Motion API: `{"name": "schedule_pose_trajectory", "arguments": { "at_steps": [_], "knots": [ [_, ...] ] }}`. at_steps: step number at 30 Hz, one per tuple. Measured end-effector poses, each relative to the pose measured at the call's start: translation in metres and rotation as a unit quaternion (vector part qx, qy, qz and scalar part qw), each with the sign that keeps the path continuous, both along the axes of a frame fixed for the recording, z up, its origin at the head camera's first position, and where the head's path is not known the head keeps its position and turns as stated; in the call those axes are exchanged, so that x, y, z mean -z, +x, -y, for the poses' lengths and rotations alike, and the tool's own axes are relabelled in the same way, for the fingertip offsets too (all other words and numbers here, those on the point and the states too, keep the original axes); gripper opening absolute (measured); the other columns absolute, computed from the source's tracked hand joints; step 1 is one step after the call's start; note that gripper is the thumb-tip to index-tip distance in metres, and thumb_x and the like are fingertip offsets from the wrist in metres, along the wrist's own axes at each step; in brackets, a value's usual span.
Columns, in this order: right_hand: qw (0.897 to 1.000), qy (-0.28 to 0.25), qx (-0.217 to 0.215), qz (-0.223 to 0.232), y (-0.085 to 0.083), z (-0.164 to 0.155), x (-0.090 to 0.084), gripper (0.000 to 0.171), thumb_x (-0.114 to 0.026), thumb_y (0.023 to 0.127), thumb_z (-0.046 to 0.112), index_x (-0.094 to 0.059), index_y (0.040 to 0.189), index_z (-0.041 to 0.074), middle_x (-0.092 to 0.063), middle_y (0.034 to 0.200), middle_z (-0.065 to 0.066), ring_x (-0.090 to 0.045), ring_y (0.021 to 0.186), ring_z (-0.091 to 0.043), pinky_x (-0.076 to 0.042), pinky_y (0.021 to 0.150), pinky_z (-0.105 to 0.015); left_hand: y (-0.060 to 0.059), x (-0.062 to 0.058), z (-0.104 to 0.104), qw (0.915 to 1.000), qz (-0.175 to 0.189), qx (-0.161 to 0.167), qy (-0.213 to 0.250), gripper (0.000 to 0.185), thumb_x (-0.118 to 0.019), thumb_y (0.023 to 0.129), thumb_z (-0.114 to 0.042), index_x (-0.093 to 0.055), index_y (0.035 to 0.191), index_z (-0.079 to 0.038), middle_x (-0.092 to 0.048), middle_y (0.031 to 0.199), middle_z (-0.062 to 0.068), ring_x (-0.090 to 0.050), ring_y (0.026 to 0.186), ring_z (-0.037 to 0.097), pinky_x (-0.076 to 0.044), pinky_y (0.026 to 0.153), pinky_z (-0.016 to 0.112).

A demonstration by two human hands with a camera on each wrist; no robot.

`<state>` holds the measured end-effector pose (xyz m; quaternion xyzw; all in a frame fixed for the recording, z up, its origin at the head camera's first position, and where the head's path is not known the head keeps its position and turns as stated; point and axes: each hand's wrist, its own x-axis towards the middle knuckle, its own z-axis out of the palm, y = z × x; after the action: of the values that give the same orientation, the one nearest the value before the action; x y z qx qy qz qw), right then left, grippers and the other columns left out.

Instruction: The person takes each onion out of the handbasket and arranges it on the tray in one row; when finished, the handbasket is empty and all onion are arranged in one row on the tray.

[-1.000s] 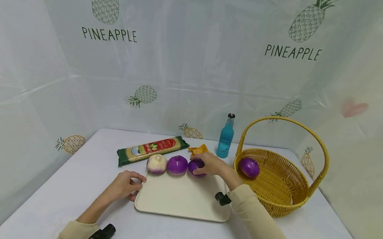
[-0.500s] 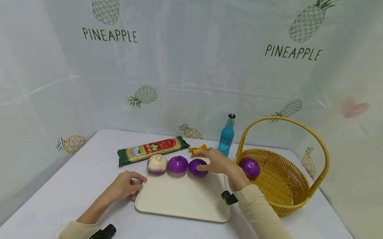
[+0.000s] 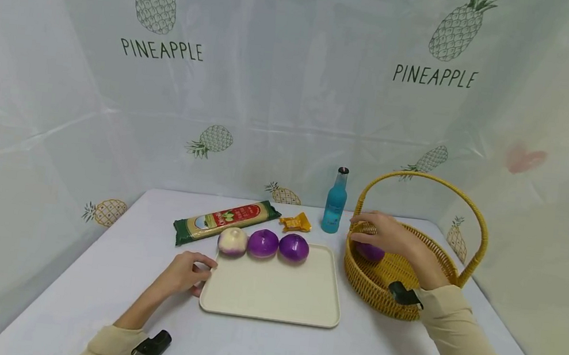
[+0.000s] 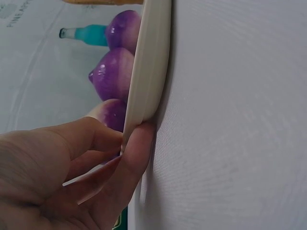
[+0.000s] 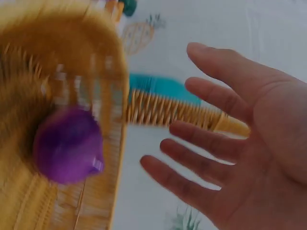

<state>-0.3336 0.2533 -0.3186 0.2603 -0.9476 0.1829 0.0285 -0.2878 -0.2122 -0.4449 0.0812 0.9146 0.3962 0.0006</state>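
Note:
My left hand (image 3: pixel 186 274) pinches the left edge of a cream tray (image 3: pixel 272 292), thumb and fingers on either side of its rim, as the left wrist view shows. Along the tray's far side sit a whitish-and-purple onion (image 3: pixel 232 242), a purple onion (image 3: pixel 263 243) and another purple onion (image 3: pixel 294 248). My right hand (image 3: pixel 388 234) hovers over the left side of a yellow wicker basket (image 3: pixel 372 288), fingers spread and holding nothing. Inside the basket lies one more purple onion (image 5: pixel 69 146), partly hidden by the hand in the head view.
Behind the tray lie a long green-and-gold packet (image 3: pixel 228 222) and a small orange wrapped piece (image 3: pixel 295 222). A blue bottle (image 3: pixel 335 203) stands upright at the back, left of the basket. The basket's tall handle (image 3: pixel 483 239) arches over it. A printed curtain (image 3: pixel 294 86) closes off the back.
My right hand has let go of the right-hand purple onion on the tray and moved right, over the basket. The left hand stays on the tray's edge.

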Motion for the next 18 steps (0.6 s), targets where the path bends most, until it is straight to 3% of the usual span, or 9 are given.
{"name": "schedule_pose_trajectory", "arguments": {
  "at_steps": [4,13,18],
  "knots": [
    [1.000,-0.020,-0.001,0.000,0.001,-0.024,-0.001,0.041,-0.063,0.095,0.031,-0.063,0.126,0.005,-0.063,0.127,-0.018,-0.056,0.122,-0.040,-0.044,0.102,-0.058,0.001,0.001,0.000,1.0000,0.005,-0.001,0.005,0.024,-0.065,0.080,-0.002,-0.075,0.102,-0.006,-0.071,0.078,0.006,-0.061,0.055,0.011,-0.049,0.046,0.025],
    [0.997,-0.054,0.044,0.025,-0.010,-0.060,-0.003,0.048,-0.061,0.095,0.037,-0.059,0.132,0.006,-0.059,0.132,-0.021,-0.056,0.120,-0.044,-0.048,0.098,-0.059,0.001,-0.001,0.000,0.9999,0.004,0.002,0.010,0.025,-0.064,0.080,-0.001,-0.074,0.102,-0.006,-0.071,0.078,0.006,-0.061,0.053,0.011,-0.049,0.046,0.025],
    [0.994,-0.074,0.017,0.076,-0.023,-0.070,0.011,0.048,-0.060,0.097,0.028,-0.054,0.134,-0.002,-0.059,0.129,-0.028,-0.057,0.118,-0.045,-0.054,0.091,-0.051,0.001,-0.002,0.000,0.9999,0.006,-0.001,0.009,0.023,-0.065,0.081,-0.002,-0.075,0.102,-0.006,-0.071,0.081,0.006,-0.061,0.056,0.012,-0.049,0.047,0.025]
  ]
}}
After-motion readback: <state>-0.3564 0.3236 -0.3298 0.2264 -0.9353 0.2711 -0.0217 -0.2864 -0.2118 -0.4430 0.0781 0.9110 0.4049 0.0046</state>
